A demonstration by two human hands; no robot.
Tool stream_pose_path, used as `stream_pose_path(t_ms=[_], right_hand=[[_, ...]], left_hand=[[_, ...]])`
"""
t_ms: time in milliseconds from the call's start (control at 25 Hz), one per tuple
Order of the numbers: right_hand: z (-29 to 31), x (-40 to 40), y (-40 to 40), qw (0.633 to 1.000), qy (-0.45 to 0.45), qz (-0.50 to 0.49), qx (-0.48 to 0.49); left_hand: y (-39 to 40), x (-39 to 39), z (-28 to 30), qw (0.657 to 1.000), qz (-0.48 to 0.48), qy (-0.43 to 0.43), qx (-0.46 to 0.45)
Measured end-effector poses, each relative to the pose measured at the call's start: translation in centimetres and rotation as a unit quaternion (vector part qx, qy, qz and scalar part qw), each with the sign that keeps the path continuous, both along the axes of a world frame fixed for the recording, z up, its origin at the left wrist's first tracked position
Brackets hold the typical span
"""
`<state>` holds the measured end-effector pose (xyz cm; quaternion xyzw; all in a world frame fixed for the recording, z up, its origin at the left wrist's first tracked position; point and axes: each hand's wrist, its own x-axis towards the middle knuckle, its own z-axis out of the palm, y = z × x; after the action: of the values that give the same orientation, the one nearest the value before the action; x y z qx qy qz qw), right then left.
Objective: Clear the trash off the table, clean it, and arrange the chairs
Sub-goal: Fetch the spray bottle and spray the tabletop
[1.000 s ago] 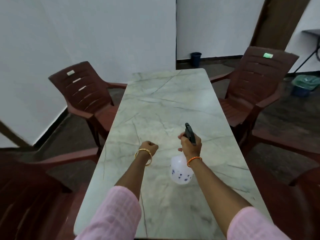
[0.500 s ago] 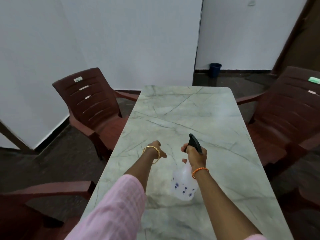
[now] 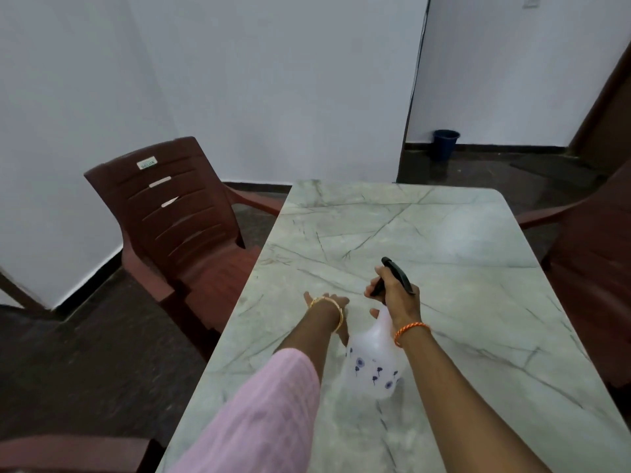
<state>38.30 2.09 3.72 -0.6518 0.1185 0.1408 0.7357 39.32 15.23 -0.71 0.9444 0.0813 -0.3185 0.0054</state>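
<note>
A marble-patterned table (image 3: 444,268) stretches ahead of me, its top bare. My right hand (image 3: 396,295) grips the black trigger head of a translucent white spray bottle (image 3: 374,363) with small purple prints, held just above the table's middle with the nozzle aimed away from me. My left hand (image 3: 329,302), with a gold bangle at the wrist, hangs bent down over the table just left of the bottle. Its fingers are loosely apart and hold nothing. A brown plastic chair (image 3: 177,216) stands at the table's left side, angled away from it.
Another brown chair (image 3: 594,268) stands close at the right edge. A third chair's arm (image 3: 68,452) shows at bottom left. A blue bucket (image 3: 445,143) sits on the dark floor by the far wall. White walls close in on the left.
My view has swung left and up, dropping the right chair mostly out of frame. My left hand has loosened from a fist and drooped. The spray bottle stays in my right hand.
</note>
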Motion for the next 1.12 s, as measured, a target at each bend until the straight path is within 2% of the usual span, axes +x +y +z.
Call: stream_pose_path(t_ms=[160, 400, 520, 680, 760, 840, 960, 1120], right_hand=[[-0.4, 3.4, 2.0, 0.999, -0.01, 0.032, -0.027], [-0.5, 4.6, 4.8, 0.998, 0.005, -0.013, -0.067], [-0.2, 4.7, 5.0, 0.997, 0.017, -0.053, -0.054], [0.0, 4.9, 1.9, 0.995, 0.028, -0.092, 0.003], [-0.1, 5.3, -0.5, 0.992, 0.033, -0.123, 0.005], [-0.2, 5.8, -3.0, 0.985, 0.046, -0.166, 0.0], [-0.4, 6.2, -6.9, 0.971, 0.07, -0.229, 0.0], [-0.3, 5.8, -12.1, 0.967, 0.054, -0.246, 0.03]], left_hand=[[3.5, 2.1, -2.4, 0.995, -0.05, -0.008, 0.081], [4.3, 2.7, -3.1, 0.998, -0.047, -0.003, 0.046], [4.4, 2.8, -3.2, 0.998, -0.037, 0.006, 0.042], [2.6, 3.4, -2.2, 0.997, -0.032, 0.033, 0.055], [0.6, 3.7, -1.8, 0.998, -0.047, 0.005, 0.037], [-2.0, 3.8, -1.7, 0.995, -0.094, -0.031, 0.025], [-5.5, 3.8, -1.9, 0.986, -0.161, -0.032, 0.025], [-9.5, 2.6, -2.2, 0.99, -0.141, -0.023, 0.004]])
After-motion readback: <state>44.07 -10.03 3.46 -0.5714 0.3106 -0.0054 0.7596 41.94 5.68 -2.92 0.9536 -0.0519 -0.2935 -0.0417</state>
